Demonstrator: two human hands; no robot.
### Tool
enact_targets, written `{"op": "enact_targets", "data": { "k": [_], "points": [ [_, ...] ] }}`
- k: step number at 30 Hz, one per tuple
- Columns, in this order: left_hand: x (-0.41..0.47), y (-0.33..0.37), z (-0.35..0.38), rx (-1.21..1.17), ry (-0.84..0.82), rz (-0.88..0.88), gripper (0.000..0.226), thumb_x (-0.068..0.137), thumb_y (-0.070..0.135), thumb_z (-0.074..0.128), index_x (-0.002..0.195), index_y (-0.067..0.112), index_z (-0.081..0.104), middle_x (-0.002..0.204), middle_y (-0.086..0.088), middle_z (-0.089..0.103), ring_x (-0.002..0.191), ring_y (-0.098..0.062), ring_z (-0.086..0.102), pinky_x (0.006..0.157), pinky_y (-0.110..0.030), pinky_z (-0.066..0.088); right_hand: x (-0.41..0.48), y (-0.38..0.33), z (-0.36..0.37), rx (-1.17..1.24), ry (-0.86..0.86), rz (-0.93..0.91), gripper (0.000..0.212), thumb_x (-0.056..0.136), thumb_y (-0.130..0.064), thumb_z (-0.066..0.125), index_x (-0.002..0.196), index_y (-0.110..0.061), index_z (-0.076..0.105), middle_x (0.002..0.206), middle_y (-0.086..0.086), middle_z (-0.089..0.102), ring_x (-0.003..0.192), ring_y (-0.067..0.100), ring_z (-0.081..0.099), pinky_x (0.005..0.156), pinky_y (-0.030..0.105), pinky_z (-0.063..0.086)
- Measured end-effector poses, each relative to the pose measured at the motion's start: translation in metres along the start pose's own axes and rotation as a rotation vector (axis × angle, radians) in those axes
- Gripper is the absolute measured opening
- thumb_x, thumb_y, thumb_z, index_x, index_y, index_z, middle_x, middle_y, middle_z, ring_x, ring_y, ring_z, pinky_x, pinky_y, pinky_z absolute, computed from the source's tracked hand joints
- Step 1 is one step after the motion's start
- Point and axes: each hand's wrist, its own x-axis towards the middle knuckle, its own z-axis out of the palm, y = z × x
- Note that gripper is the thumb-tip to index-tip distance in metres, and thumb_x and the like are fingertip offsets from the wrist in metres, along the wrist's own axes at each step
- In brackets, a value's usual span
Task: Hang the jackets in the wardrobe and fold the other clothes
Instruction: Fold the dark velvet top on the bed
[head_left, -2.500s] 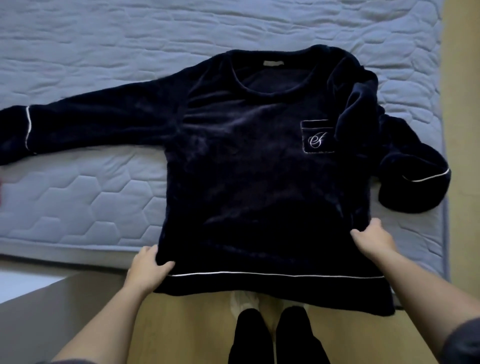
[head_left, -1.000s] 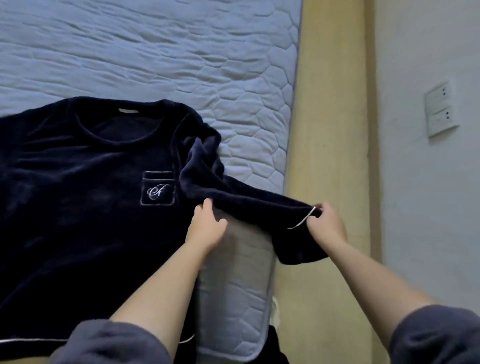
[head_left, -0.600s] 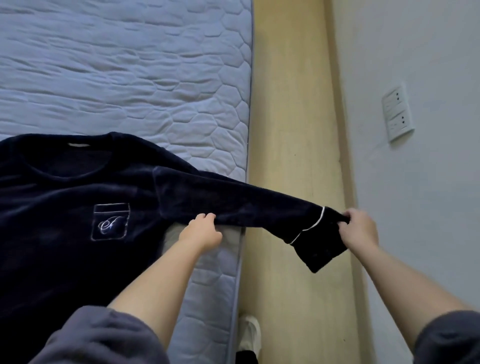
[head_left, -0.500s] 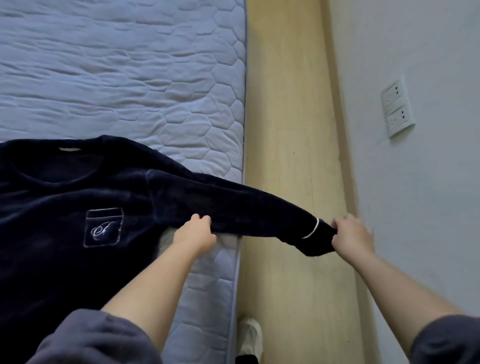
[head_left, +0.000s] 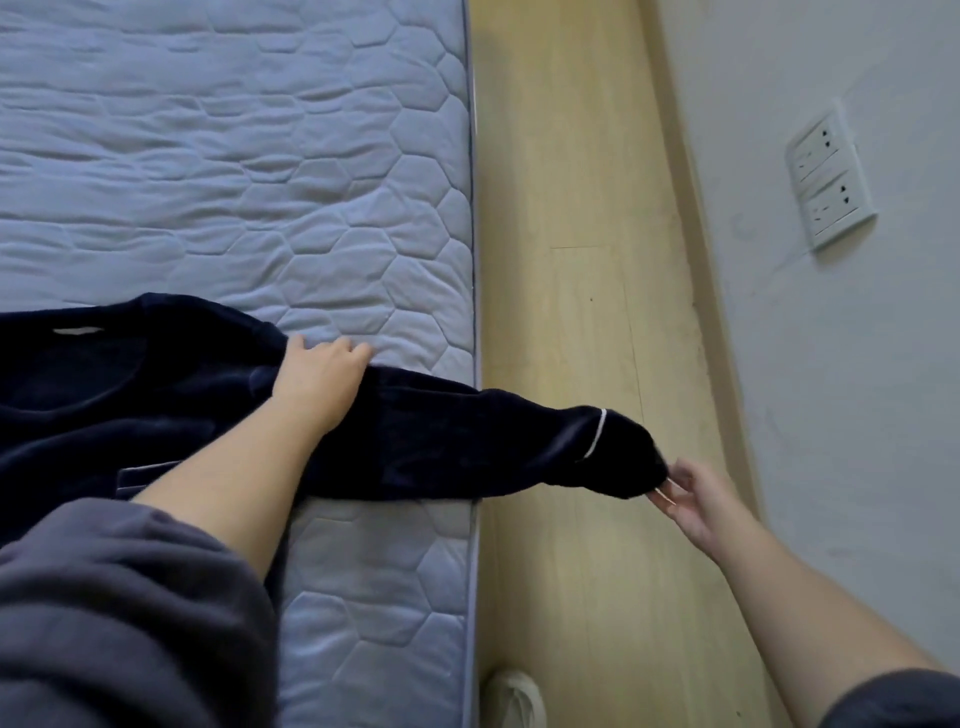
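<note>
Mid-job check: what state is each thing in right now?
top: lying unfolded on the mattress
sleeve: stretched out past the mattress edge
left hand: flat, pressing the top's shoulder
right hand: at the cuff, fingers nearly straight, grip unclear
wall socket: nothing plugged in

Mattress (head_left: 234, 156) beyond the sleeve (head_left: 457, 441) gives room; wall (head_left: 857, 389) bounds the narrow floor strip (head_left: 571, 208).

— Where do we find the top (head_left: 104, 415)?
— On the mattress (head_left: 260, 182), at our left. Its sleeve (head_left: 467, 441) reaches right, past the mattress edge, over the floor (head_left: 571, 208).
— And the wall socket (head_left: 828, 182)?
— Further right.
</note>
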Motion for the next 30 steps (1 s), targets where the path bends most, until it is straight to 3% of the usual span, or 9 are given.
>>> {"op": "enact_targets", "data": {
  "k": [4, 8, 11, 13, 16, 19, 21, 24, 30],
  "points": [
    [0.006, -0.011, -0.006, 0.067, -0.074, 0.176, 0.017, 0.094, 0.024, 0.046, 0.110, 0.019, 0.040, 0.112, 0.002, 0.053, 0.100, -0.019, 0.058, 0.077, -0.034, 0.029, -0.018, -0.017, 0.013, 0.014, -0.086, 0.159, 0.013, 0.098, -0.017, 0.047, 0.096, -0.005, 0.053, 0.084, 0.012, 0.058, 0.071, 0.022, 0.058, 0.049, 0.031, 0.054],
    [0.007, -0.018, -0.011, 0.029, -0.072, 0.233, 0.022, 0.091, 0.025, 0.054, 0.110, 0.018, 0.046, 0.114, 0.000, 0.052, 0.100, -0.021, 0.058, 0.084, -0.030, 0.036, -0.020, -0.016, 0.023, -0.077, -0.123, 0.439, 0.021, 0.090, 0.002, 0.058, 0.109, 0.006, 0.052, 0.091, 0.019, 0.058, 0.078, 0.029, 0.061, 0.045, 0.040, 0.056],
    [0.008, -0.016, -0.009, 0.005, -0.024, 0.248, 0.016, 0.093, 0.018, 0.049, 0.106, 0.020, 0.057, 0.107, 0.000, 0.057, 0.095, -0.023, 0.060, 0.082, -0.031, 0.036, -0.022, -0.011, 0.022, -0.203, -0.121, 0.548, 0.015, 0.088, 0.010, 0.055, 0.102, 0.012, 0.050, 0.097, 0.024, 0.058, 0.072, 0.034, 0.066, 0.046, 0.045, 0.056],
    [0.011, -0.018, -0.013, -0.128, 0.086, 0.137, 0.018, 0.091, 0.012, 0.050, 0.101, 0.016, 0.064, 0.098, -0.005, 0.057, 0.087, -0.029, 0.060, 0.077, -0.036, 0.035, -0.024, -0.013, 0.018, -0.297, -0.117, 0.574, 0.008, 0.088, 0.011, 0.048, 0.088, 0.012, 0.055, 0.079, 0.023, 0.065, 0.054, 0.033, 0.067, 0.042, 0.038, 0.055],
    [0.023, -0.022, -0.028, -0.270, 0.182, -0.085, 0.022, 0.092, 0.011, 0.047, 0.104, 0.013, 0.065, 0.102, -0.012, 0.056, 0.096, -0.034, 0.056, 0.080, -0.041, 0.035, -0.019, -0.034, 0.006, -0.213, -0.028, 0.369, 0.024, 0.077, 0.011, 0.031, 0.077, 0.003, 0.054, 0.057, 0.016, 0.062, 0.044, 0.028, 0.062, 0.041, 0.030, 0.053],
    [0.035, -0.013, -0.044, -0.337, 0.039, -0.215, 0.028, 0.091, 0.013, 0.040, 0.111, 0.015, 0.059, 0.116, -0.011, 0.055, 0.111, -0.031, 0.049, 0.094, -0.044, 0.032, -0.009, -0.068, -0.004, -0.009, 0.026, 0.014, 0.046, 0.063, 0.014, 0.027, 0.091, -0.011, 0.054, 0.084, 0.013, 0.056, 0.069, 0.026, 0.055, 0.055, 0.033, 0.047],
    [0.039, 0.000, -0.051, -0.434, -0.096, -0.185, 0.027, 0.090, 0.020, 0.042, 0.113, 0.020, 0.056, 0.121, -0.005, 0.057, 0.115, -0.028, 0.050, 0.099, -0.044, 0.030, -0.007, -0.082, -0.010, 0.005, -0.003, -0.098, 0.048, 0.074, 0.019, 0.025, 0.091, -0.016, 0.053, 0.091, 0.010, 0.054, 0.075, 0.022, 0.053, 0.055, 0.032, 0.050],
    [0.041, 0.024, -0.046, -0.331, -0.217, 0.057, 0.020, 0.091, 0.035, 0.049, 0.108, 0.025, 0.054, 0.118, 0.001, 0.058, 0.112, -0.022, 0.051, 0.097, -0.042, 0.032, -0.004, -0.088, -0.017, -0.017, -0.099, -0.109, 0.051, 0.079, 0.021, 0.024, 0.094, -0.015, 0.057, 0.094, 0.011, 0.057, 0.077, 0.022, 0.055, 0.048, 0.023, 0.052],
    [0.059, 0.044, -0.048, -0.446, 0.173, -0.195, 0.019, 0.096, 0.020, 0.044, 0.110, 0.011, 0.053, 0.117, -0.012, 0.056, 0.109, -0.033, 0.050, 0.087, -0.043, 0.035, 0.005, -0.086, -0.022, 0.033, -0.186, -0.165, 0.058, 0.080, 0.019, 0.030, 0.113, -0.018, 0.061, 0.106, 0.006, 0.061, 0.087, 0.019, 0.058, 0.053, 0.022, 0.055]
  ]
}}
